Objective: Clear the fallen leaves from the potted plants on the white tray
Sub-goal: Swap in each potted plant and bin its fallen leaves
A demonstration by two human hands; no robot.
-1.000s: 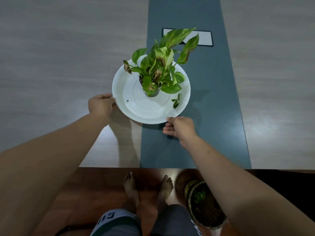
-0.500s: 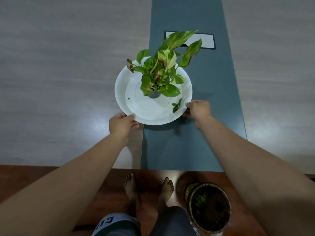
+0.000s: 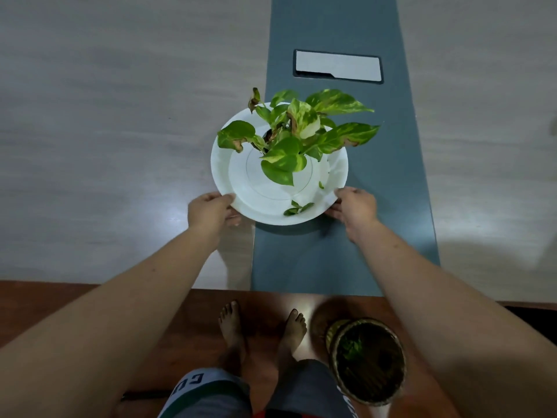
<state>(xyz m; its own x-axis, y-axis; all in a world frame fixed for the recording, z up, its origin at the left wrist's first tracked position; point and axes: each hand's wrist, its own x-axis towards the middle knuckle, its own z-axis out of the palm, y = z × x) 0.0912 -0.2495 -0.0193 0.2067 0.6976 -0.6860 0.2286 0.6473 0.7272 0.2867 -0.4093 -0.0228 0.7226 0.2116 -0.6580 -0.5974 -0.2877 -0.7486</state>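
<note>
I gripped the white tray [image 3: 221, 164] rim with left hand [image 3: 208, 209] and right hand [image 3: 355, 206], fallen leaves [image 3: 297, 207] lying between them, nearer my right.

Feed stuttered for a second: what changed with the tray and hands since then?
The white tray turned: the loose leaves swung from its right side to the near rim. The left hand and right hand re-gripped, now on the near-left and near-right edges. The potted plant stays on the tray; the basket stays on the floor.

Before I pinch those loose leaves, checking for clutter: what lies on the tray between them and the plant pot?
Bare white tray floor, overhung by a plant leaf, separates the fallen leaves from the pot, in the head view.
</note>
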